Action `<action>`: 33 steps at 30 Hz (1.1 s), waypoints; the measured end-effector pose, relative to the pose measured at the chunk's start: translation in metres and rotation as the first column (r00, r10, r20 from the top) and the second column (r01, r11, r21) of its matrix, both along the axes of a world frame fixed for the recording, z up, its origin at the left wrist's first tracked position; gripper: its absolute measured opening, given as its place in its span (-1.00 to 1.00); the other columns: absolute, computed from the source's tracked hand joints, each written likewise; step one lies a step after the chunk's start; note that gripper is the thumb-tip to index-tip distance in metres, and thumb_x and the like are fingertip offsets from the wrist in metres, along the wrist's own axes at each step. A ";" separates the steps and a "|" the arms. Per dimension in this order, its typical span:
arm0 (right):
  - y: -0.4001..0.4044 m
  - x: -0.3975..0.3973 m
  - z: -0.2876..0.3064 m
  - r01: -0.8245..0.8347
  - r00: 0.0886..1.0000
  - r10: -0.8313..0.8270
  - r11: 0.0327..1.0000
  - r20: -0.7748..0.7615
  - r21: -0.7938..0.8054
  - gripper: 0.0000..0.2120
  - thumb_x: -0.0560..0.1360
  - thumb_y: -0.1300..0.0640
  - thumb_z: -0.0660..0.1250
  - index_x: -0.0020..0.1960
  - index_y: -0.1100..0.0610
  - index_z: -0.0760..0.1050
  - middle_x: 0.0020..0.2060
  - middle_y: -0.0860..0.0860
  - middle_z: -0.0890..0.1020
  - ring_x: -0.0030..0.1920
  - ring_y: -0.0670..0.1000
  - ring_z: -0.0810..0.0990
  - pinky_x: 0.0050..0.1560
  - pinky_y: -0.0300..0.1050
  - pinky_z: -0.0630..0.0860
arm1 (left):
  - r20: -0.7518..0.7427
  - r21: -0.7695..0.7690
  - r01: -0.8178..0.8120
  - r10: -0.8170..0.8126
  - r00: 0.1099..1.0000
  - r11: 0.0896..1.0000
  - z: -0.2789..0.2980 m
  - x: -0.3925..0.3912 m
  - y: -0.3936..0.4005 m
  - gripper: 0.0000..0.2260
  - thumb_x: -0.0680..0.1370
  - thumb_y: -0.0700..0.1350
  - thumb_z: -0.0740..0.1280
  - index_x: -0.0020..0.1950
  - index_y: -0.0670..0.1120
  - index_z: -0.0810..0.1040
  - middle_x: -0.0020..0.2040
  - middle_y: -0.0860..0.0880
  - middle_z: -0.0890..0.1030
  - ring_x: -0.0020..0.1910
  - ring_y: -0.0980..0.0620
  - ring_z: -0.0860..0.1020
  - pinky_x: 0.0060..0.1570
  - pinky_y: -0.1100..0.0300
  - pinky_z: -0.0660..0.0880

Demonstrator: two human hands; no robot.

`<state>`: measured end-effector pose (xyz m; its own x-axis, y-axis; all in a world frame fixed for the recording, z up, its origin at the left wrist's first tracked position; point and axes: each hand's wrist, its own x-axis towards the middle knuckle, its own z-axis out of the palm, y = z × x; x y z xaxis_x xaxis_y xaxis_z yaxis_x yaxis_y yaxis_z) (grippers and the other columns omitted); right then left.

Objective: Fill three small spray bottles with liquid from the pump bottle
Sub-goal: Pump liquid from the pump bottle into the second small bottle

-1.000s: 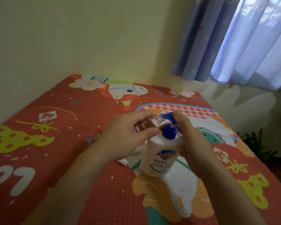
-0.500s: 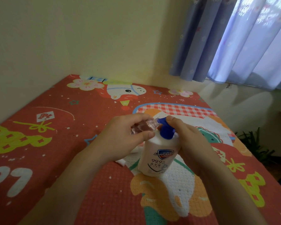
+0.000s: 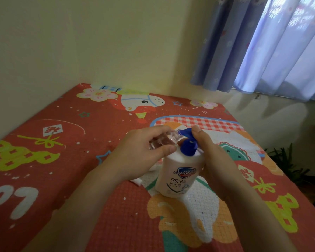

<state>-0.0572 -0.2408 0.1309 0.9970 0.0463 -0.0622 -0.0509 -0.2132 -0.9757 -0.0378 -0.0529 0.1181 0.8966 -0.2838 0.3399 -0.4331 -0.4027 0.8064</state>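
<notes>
Near the middle of the bed, towards its right edge, a small clear plastic spray bottle [image 3: 163, 141] lies tilted almost on its side in the left hand [image 3: 144, 153], whose fingers and thumb are closed around its body. Its long axis runs from lower left to upper right, and its open neck points right and slightly up, meeting the spout of the blue pump head [image 3: 186, 140]. That pump tops a white plastic pump bottle [image 3: 178, 175] with a shield logo, standing upright on the bed. The right hand [image 3: 213, 157] wraps the far side of the pump bottle, its thumb or a finger resting on top of the pump head; how tightly it grips the bottle I cannot tell.

By my reading, the filling step is in hand: liquid is being pumped into this small bottle, which looks partly full. The next press calls for keeping the neck snug under the spout and the small bottle tipped no lower, or liquid could run out. Other spray bottles are not clearly visible; a white scrap [image 3: 137, 180] shows beneath the left wrist on the red cartoon-print bed cover [image 3: 62, 160]
</notes>
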 end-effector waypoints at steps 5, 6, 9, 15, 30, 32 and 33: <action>0.007 -0.005 0.007 0.013 1.000 -0.013 0.999 0.005 -0.037 -0.62 0.32 -0.56 0.14 -0.16 -0.44 0.63 0.04 -0.18 0.66 0.17 0.02 0.60 0.35 0.27 0.40 | 0.017 -0.058 0.011 -0.010 1.000 0.998 0.000 -0.001 -0.001 -0.75 0.53 -0.01 0.46 0.06 0.36 0.57 -0.05 0.17 0.67 -0.01 0.11 0.63 0.09 -0.03 0.56; 0.007 -0.005 0.009 0.012 1.000 -0.012 0.999 0.001 -0.040 -0.63 0.33 -0.57 0.12 -0.18 -0.47 0.61 0.03 -0.20 0.64 0.17 0.01 0.58 0.36 0.26 0.39 | 0.015 -0.066 0.012 -0.011 1.000 0.998 0.000 -0.001 -0.001 -0.76 0.53 -0.01 0.46 0.07 0.35 0.58 -0.05 0.17 0.67 -0.01 0.10 0.63 0.10 -0.04 0.56; 0.008 -0.006 0.012 0.028 1.000 -0.028 0.999 -0.006 -0.038 -0.68 0.32 -0.51 0.09 -0.36 -0.49 0.57 -0.11 -0.27 0.57 0.04 -0.08 0.56 0.32 0.21 0.40 | 0.012 -0.072 0.013 -0.013 1.000 0.997 0.001 -0.001 -0.002 -0.73 0.53 -0.02 0.46 0.06 0.38 0.55 -0.06 0.15 0.67 -0.01 0.09 0.63 0.09 -0.06 0.56; 0.004 -0.001 0.005 0.054 0.999 -0.054 0.998 -0.004 -0.019 -0.67 0.32 -0.47 0.19 -0.27 -0.37 0.66 -0.20 -0.25 0.69 0.03 -0.02 0.66 0.28 0.22 0.50 | 0.017 -0.067 0.014 -0.013 1.000 0.998 0.000 -0.001 -0.001 -0.72 0.52 0.00 0.46 0.07 0.39 0.53 -0.04 0.21 0.66 -0.01 0.15 0.62 0.09 -0.01 0.57; -0.002 0.005 0.000 0.026 1.000 -0.026 0.999 -0.001 -0.020 -0.69 0.48 -0.29 0.26 -0.08 -0.18 0.72 -0.09 -0.14 0.75 0.00 0.01 0.71 0.24 0.20 0.55 | -0.020 -0.006 0.012 -0.012 1.000 1.000 -0.006 0.003 0.003 -0.67 0.53 0.00 0.46 0.29 0.15 0.58 0.11 0.22 0.65 0.10 0.24 0.59 0.15 0.13 0.54; -0.002 0.005 0.000 0.035 0.999 -0.035 0.999 -0.003 -0.021 -0.73 0.53 -0.23 0.25 -0.13 -0.21 0.71 -0.11 -0.13 0.74 0.00 0.04 0.70 0.23 0.21 0.55 | -0.021 -0.001 0.014 -0.014 1.000 1.000 -0.006 0.003 0.003 -0.67 0.53 -0.01 0.46 0.29 0.13 0.58 0.11 0.21 0.66 0.10 0.24 0.60 0.15 0.13 0.54; -0.002 0.005 0.001 0.038 0.999 -0.038 0.999 -0.001 -0.020 -0.73 0.53 -0.22 0.26 -0.14 -0.22 0.71 -0.12 -0.13 0.74 0.00 0.05 0.70 0.23 0.21 0.55 | -0.020 0.004 0.009 -0.009 1.000 1.000 -0.006 0.003 0.003 -0.67 0.53 -0.01 0.46 0.28 0.13 0.58 0.10 0.21 0.65 0.09 0.25 0.60 0.13 0.16 0.53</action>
